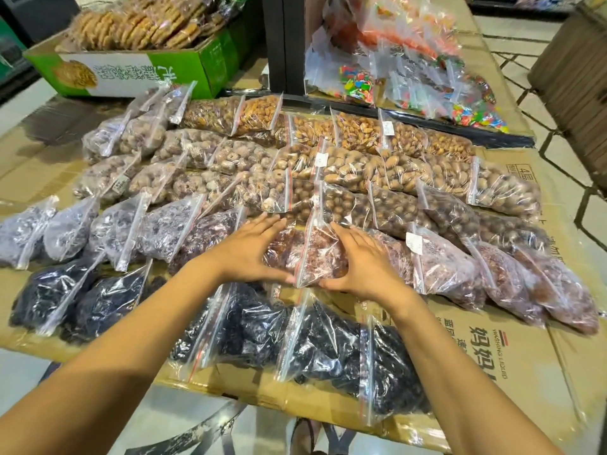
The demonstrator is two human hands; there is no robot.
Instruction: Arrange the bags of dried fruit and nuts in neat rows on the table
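Note:
Clear zip bags of dried fruit and nuts lie in several slanted rows on a cardboard-covered table. Both hands press the sides of a bag of reddish dried fruit in the middle of the second row from the front. My left hand lies flat against its left side, over a neighbouring bag. My right hand cups its right side. Pale purple bags continue that row to the left and pinkish bags to the right. Dark fruit bags fill the front row. Brown nut bags fill the rows behind.
A green carton of round biscuits stands at the back left. A dark post rises behind the rows. Bags of coloured sweets are heaped at the back right. The table's front edge runs just below the dark bags.

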